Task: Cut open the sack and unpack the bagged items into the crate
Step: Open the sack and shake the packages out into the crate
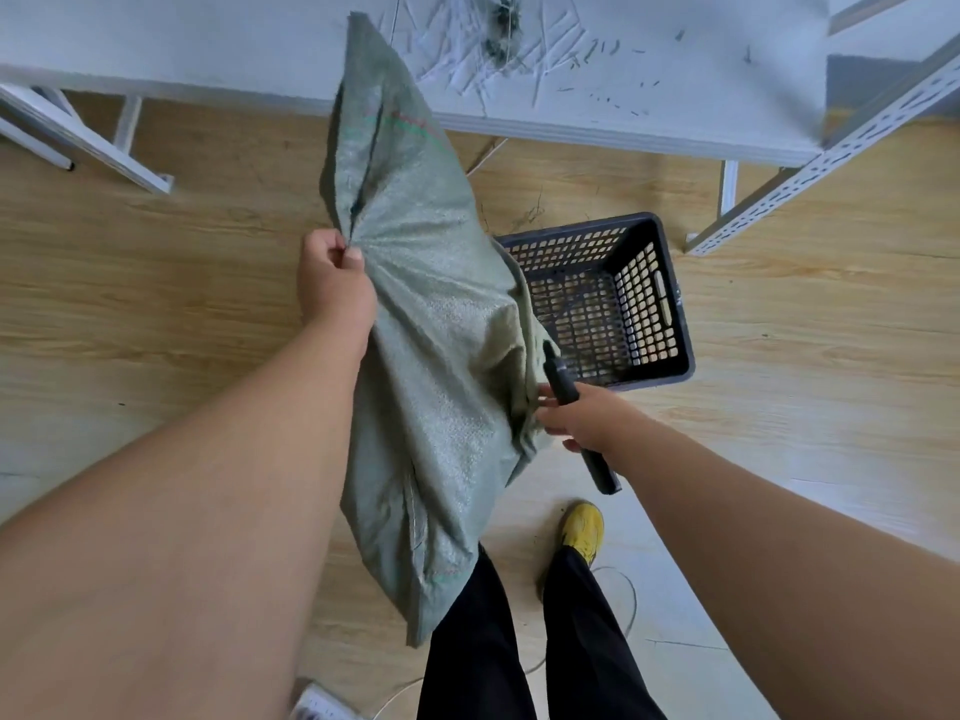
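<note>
A grey-green woven sack [431,324] hangs in the air in front of me, bulging in its lower half. My left hand [332,280] pinches a bunch of its fabric on the left side. My right hand [576,415] is curled round a black utility knife [576,407] and touches the sack's right edge; the knife's tip lies against the fabric. A dark perforated plastic crate [670,298] stands on the floor just right of the sack, and I see nothing inside it. The sack's contents are hidden.
A white worktable [623,85] with scratch marks and scattered fibre scraps spans the top. A white slotted shelf post [831,148] leans at the right. My legs in black trousers and a yellow shoe [584,530] stand on the wood-look floor below the sack.
</note>
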Available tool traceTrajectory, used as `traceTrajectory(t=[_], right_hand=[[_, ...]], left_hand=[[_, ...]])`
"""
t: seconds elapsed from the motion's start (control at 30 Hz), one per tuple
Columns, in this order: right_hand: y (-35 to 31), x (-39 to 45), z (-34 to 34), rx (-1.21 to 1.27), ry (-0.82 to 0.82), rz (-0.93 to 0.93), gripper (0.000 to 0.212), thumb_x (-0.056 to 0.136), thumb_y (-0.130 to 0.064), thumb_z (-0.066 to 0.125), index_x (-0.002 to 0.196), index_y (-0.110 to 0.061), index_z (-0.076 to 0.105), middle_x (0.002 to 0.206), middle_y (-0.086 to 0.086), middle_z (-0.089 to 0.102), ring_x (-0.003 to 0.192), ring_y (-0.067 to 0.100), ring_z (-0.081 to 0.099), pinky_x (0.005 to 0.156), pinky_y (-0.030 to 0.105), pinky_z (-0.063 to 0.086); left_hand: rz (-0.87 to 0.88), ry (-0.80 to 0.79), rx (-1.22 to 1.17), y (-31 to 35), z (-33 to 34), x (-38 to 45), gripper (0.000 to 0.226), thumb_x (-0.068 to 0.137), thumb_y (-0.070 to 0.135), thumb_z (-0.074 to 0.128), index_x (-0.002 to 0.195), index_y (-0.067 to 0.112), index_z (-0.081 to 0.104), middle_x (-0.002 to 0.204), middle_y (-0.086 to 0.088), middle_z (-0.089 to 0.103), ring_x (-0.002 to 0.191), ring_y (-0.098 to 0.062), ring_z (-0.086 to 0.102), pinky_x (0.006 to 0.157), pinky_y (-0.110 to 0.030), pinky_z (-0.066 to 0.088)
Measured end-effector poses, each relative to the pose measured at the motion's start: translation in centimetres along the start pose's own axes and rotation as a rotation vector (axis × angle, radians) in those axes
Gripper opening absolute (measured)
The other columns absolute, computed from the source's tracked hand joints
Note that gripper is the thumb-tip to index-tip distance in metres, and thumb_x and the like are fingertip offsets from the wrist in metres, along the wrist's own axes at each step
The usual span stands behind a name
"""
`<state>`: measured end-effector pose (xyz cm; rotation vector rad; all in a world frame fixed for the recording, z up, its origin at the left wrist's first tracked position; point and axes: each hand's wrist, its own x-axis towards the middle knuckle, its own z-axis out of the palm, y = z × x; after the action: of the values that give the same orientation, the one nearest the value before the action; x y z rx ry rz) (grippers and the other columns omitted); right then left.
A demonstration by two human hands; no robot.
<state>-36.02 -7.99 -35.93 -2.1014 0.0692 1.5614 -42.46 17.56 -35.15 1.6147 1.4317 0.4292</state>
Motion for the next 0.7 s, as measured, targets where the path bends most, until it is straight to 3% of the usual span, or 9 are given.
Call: traceTrajectory(t=[0.1,0.2,0.3,0.4,0.47,0.53,0.6,0.63,0.7], right_hand=[[-1.3,-1.8,-0.4,0.05,0.04,-0.082,0.033,0.089,-0.022,0.061,0.122,-0.026,0.063,0.111,0.009,0.068,0.103,0.027,0.065,0.088,0.038,0.052],[-4.1,-4.4,-1.4,0.141,0.507,-0.354,0.023,0.091,-0.022,0.057,0.111,-0.029,0.066,0.102,0.0,0.069,0.084,0.018,0.065,0.071,0.031,0.051],[-8.1,-7.4,-3.5,-0.019,0.766,-0.726,0.035,0.088,-0.012,0.055,0.12,-0.024,0.062,0.124,-0.004,0.058,0.103,0.017,0.059,0.079,0.025,0.044],[-11.7,-10.0,-5.5,-0.282,0.67,-0.95,0.057,0.081,0.0,0.053,0.129,-0.03,0.057,0.15,-0.011,0.038,0.121,0.015,0.052,0.078,0.03,0.05],[-13.0,-10.8,-6.2,-0.507,0.523,-0.901,0.057,0.083,-0.002,0.052,0.132,-0.031,0.055,0.154,-0.013,0.031,0.124,0.017,0.051,0.08,0.034,0.052],[-13.0,-10.6,-6.8,-0.674,0.444,-0.74,0.045,0.088,-0.006,0.051,0.126,-0.03,0.058,0.14,-0.006,0.049,0.116,0.021,0.056,0.078,0.036,0.051],[-12.3,-10.7,-7.3,-0.732,0.456,-0.584,0.023,0.092,-0.016,0.052,0.111,-0.025,0.061,0.104,0.001,0.06,0.103,0.029,0.061,0.07,0.034,0.047],[-11.8,-10.9,-7.4,-0.735,0.47,-0.545,0.017,0.093,-0.022,0.053,0.108,-0.023,0.06,0.097,0.002,0.059,0.099,0.03,0.061,0.069,0.035,0.047],[-11.2,-11.0,-7.5,-0.713,0.51,-0.589,0.022,0.093,-0.028,0.054,0.113,-0.022,0.06,0.107,0.003,0.059,0.101,0.03,0.06,0.076,0.038,0.05]], left_hand=[[0.137,-0.241,0.065,3.2,0.9,-1.0,0.019,0.095,0.018,0.046,0.105,0.03,0.056,0.103,0.008,0.061,0.091,-0.012,0.055,0.078,-0.024,0.041],[0.235,-0.465,0.124,5.8,1.7,-3.5,0.026,0.097,0.013,0.048,0.117,0.023,0.06,0.107,0.007,0.059,0.098,-0.012,0.054,0.083,-0.019,0.036],[0.349,-0.615,0.285,7.6,1.5,-6.2,0.026,0.096,0.008,0.05,0.117,0.018,0.063,0.107,0.006,0.059,0.1,-0.011,0.052,0.082,-0.017,0.034],[0.404,-0.721,0.375,9.0,1.0,-8.5,0.027,0.096,0.008,0.05,0.117,0.017,0.063,0.114,0.002,0.063,0.103,-0.011,0.053,0.083,-0.016,0.033],[0.43,-0.76,0.411,9.7,0.5,-9.6,0.029,0.096,0.01,0.049,0.12,0.018,0.063,0.117,0.003,0.062,0.103,-0.008,0.051,0.081,-0.014,0.031],[0.44,-0.773,0.396,10.2,0.2,-10.1,0.029,0.096,0.012,0.049,0.12,0.019,0.064,0.118,0.002,0.064,0.105,-0.013,0.055,0.084,-0.02,0.036],[0.403,-0.764,0.322,10.4,-0.2,-10.3,0.022,0.095,0.012,0.051,0.112,0.017,0.066,0.111,-0.004,0.067,0.103,-0.022,0.059,0.088,-0.03,0.044],[0.389,-0.755,0.292,10.4,-0.4,-10.4,0.017,0.095,0.011,0.052,0.104,0.018,0.065,0.103,-0.004,0.067,0.099,-0.024,0.06,0.086,-0.032,0.045],[0.371,-0.727,0.222,10.2,-0.5,-10.6,0.025,0.095,0.009,0.051,0.09,0.031,0.062,0.096,0.005,0.064,0.095,-0.02,0.058,0.081,-0.028,0.043]])
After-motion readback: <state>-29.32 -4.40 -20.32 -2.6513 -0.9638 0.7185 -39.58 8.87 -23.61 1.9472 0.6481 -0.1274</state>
